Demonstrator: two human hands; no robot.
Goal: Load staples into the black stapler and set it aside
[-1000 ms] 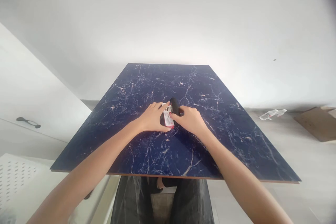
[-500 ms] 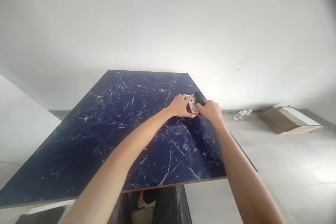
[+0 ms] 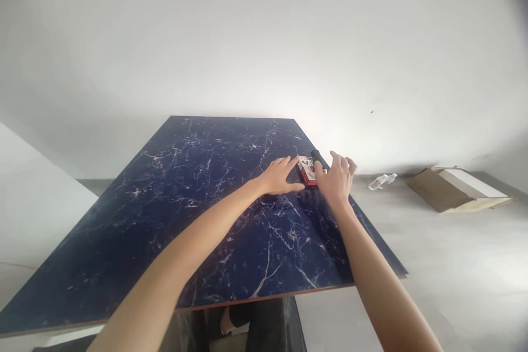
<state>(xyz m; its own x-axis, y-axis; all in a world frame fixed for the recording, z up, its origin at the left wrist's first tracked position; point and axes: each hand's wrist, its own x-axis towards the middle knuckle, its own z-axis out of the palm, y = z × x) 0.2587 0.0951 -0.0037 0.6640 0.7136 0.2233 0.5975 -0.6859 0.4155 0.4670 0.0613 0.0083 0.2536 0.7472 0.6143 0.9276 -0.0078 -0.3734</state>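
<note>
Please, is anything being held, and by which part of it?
Nothing appears gripped: the left hand and right hand are open beside the box and black object. Light contact cannot be ruled out.

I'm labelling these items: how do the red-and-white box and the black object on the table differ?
The red-and-white box has printed red and white areas, while the black object looks dark where it shows. The box has flat faces and straight edges; the black object's far end looks rounded. The box's top is mostly uncovered, whereas the right hand hides part of the black object. Both are on the blue table, near its right edge.
</note>
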